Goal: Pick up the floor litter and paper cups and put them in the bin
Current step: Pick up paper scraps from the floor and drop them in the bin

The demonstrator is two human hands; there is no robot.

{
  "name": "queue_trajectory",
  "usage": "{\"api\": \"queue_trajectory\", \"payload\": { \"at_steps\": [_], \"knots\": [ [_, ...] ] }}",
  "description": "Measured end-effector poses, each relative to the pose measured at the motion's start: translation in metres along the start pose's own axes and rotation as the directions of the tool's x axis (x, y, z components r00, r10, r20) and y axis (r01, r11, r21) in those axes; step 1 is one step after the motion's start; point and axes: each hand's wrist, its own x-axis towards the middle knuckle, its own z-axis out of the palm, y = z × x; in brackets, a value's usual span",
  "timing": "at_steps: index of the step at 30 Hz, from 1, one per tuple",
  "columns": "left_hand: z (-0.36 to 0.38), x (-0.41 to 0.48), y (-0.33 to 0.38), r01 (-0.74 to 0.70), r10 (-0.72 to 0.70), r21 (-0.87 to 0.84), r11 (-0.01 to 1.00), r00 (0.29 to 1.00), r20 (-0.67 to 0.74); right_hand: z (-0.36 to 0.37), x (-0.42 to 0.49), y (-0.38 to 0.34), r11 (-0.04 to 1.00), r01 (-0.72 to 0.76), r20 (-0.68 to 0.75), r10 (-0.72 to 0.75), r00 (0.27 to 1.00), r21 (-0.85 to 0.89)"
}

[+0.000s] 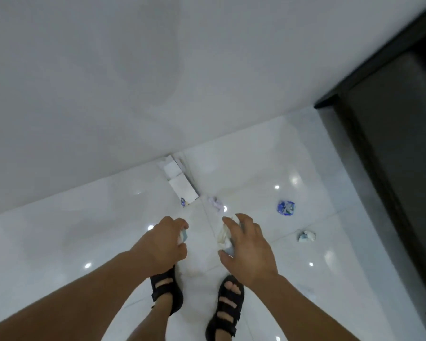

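Note:
My left hand (164,242) grips a small pale piece of litter (183,236) in its curled fingers. In my right hand (249,247) is a crumpled white paper cup (224,236), held between fingers and thumb. On the glossy white floor lie a blue and white wrapper (286,207), a crumpled white and blue scrap (306,235), a pale crumpled scrap (216,203) just ahead of my hands, and a tiny blue bit (183,202) beside a white box. No bin is in view.
A white box (180,180) stands against the white wall (133,82). A dark door frame and doorway (391,143) run down the right side. My feet in black sandals (225,306) stand on the tiles below my hands.

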Motion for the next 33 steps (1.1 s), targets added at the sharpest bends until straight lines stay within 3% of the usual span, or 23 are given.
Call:
{"api": "queue_trajectory", "payload": {
  "at_steps": [7, 15, 20, 27, 33],
  "knots": [
    [-0.056, -0.15, 0.001, 0.103, -0.114, -0.064, 0.993, 0.972, -0.206, -0.092, -0.049, -0.093, 0.963, 0.237, 0.114, -0.223, 0.968, -0.131],
    [-0.035, -0.361, -0.026, 0.259, -0.366, -0.319, 0.912, 0.865, -0.343, -0.152, -0.14, -0.214, 0.813, 0.521, 0.278, -0.454, 0.847, -0.261],
    [0.0, -0.472, -0.073, 0.297, -0.539, -0.515, 0.804, 0.73, -0.421, -0.134, -0.189, -0.321, 0.629, 0.711, 0.394, -0.594, 0.701, -0.316],
    [0.085, -0.626, -0.171, 0.261, -0.729, -0.743, 0.616, 0.547, -0.412, -0.043, -0.303, -0.49, 0.356, 0.889, 0.523, -0.719, 0.458, -0.288],
    [0.161, -0.758, -0.255, 0.225, -0.88, -0.872, 0.434, 0.313, -0.357, 0.055, -0.416, -0.611, 0.091, 0.966, 0.631, -0.742, 0.228, -0.243]
  ]
}}
